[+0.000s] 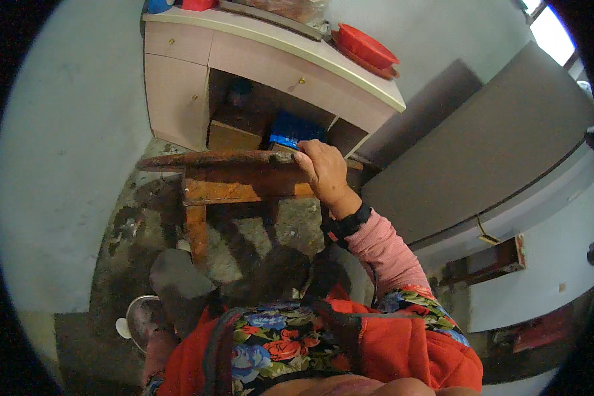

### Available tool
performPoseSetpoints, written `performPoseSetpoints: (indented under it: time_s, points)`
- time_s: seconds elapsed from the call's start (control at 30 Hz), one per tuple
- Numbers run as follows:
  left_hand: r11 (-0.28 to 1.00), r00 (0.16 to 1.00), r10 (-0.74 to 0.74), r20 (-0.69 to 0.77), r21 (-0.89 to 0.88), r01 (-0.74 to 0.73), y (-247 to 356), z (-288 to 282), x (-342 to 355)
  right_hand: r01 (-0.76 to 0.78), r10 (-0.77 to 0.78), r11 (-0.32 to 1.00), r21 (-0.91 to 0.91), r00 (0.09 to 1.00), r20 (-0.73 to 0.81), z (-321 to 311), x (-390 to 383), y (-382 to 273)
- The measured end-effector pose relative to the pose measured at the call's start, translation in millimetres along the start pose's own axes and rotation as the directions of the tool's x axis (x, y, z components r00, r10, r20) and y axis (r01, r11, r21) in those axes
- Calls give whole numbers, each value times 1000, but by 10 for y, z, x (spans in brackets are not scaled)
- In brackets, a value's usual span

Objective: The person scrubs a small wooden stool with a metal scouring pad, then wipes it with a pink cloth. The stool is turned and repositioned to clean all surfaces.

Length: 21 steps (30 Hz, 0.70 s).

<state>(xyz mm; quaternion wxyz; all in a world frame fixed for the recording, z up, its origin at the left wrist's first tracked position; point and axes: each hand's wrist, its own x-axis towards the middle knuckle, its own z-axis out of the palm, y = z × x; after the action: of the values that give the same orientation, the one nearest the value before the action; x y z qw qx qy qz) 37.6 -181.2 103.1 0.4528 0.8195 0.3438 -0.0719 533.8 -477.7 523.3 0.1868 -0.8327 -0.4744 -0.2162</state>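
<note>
My right hand (326,173) is over the right part of a worn wooden bench (244,191), with its fingers curled. A small dark piece (282,157) shows by the fingertips; what it is cannot be made out. My left arm reaches down at the lower left, where my left hand (153,315) is dim and blurred over a round metal-rimmed basin (138,300). Its fingers cannot be told apart. Beside the basin's left rim lies a small pale round thing (122,328).
Beyond the bench stands a pale cabinet (178,86) with a blue package (289,129) in its open shelf. A red basin (366,47) rests on the countertop. To the right is a large grey panel (468,145). My knee (178,280) is near the bench's left leg.
</note>
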Motion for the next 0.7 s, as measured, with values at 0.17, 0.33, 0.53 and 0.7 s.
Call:
performPoseSetpoints:
  time_s: [0.17, 0.33, 0.53, 0.7]
  points:
    - [1000, 1000, -8, 2, -30, 8, -84, 59, -45, 16, -17, 1000, -25, 999, -43, 27, 2, -20]
    - [994, 1000, 0, 3, -110, 0, -130, 22, -227, -11, 10, 1000, -13, 999, -40, 50, 23, -15]
    - [921, 1000, 12, -2, -390, -12, -72, -36, -543, -87, 91, 989, 123, 995, -29, 34, 64, -52]
    - [778, 1000, 13, -26, -628, -26, 100, -2, -675, -136, 136, 984, 117, 991, 3, 35, 102, -74]
